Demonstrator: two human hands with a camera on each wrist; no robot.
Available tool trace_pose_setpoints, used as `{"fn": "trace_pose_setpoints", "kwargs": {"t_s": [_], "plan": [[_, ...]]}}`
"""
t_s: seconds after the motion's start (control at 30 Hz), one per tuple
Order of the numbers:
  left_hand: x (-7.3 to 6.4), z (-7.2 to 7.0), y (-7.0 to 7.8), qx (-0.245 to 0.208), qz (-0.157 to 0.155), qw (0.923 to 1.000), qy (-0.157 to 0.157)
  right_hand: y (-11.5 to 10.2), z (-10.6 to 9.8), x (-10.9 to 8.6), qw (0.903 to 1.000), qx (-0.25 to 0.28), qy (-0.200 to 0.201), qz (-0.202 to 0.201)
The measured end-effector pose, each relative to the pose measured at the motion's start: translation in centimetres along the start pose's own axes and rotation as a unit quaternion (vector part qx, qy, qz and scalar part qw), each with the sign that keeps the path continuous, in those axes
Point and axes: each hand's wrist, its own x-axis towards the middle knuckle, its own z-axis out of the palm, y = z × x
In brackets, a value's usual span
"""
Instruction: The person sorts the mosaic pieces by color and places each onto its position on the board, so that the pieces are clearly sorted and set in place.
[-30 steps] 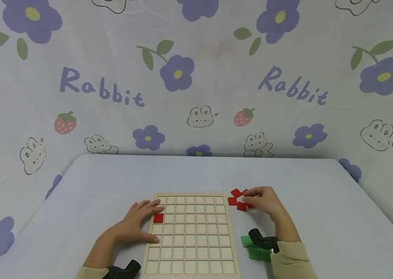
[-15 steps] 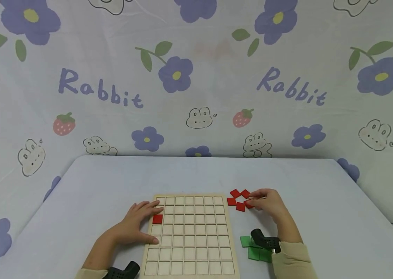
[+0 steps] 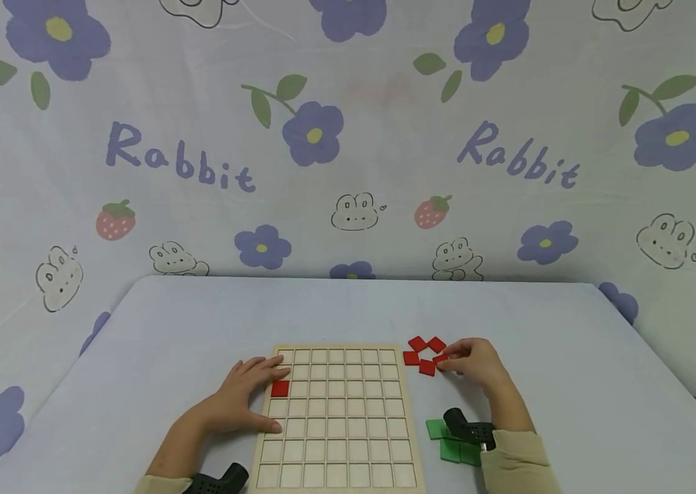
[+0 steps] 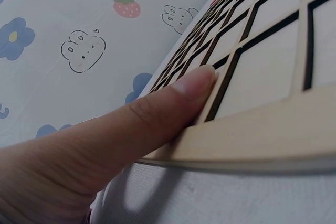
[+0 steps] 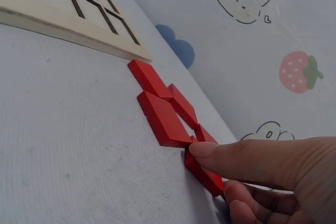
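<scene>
A wooden grid board point(image 3: 411, 418) lies on the white table with one red square tile point(image 3: 280, 388) in its leftmost column. My left hand point(image 3: 239, 396) rests spread at the board's left edge; its thumb point(image 4: 157, 108) lies on the frame in the left wrist view. To the right of the board, several red tiles point(image 3: 426, 368) form a loose ring. My right hand point(image 3: 476, 360) pinches the ring's rightmost red tile point(image 5: 202, 174), thumb on its top and the other fingers curled at its far side. That tile sits tilted against its neighbours in the right wrist view.
Several green tiles point(image 3: 450, 449) lie right of the board, partly hidden under the right wrist and its black camera mount point(image 3: 468, 429). Another black mount point(image 3: 221, 479) is on the left wrist. A patterned cloth point(image 3: 348, 137) hangs behind the table.
My right hand has shifted slightly right and nearer, uncovering the far red tile; its fingers have moved onto the rightmost one. The left hand and board have stayed put.
</scene>
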Motion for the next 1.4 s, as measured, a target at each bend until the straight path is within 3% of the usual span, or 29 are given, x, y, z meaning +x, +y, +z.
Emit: {"fn": "trace_pose_setpoints", "kwargs": {"t_s": [0.53,1.0,1.4], "plan": [[0.0,0.0,0.0,-0.003,-0.003,1.0,-0.003,-0.4,0.1,-0.1,0.9999,-0.005,-0.003,-0.011],[0.1,-0.1,0.0,0.0,-0.004,1.0,-0.007,-0.5,-0.3,-0.1,0.9997,0.018,0.017,0.007],[0.0,0.0,0.0,-0.011,-0.008,0.9999,-0.004,-1.8,0.8,0.0,0.9992,0.039,0.004,0.004]]}}
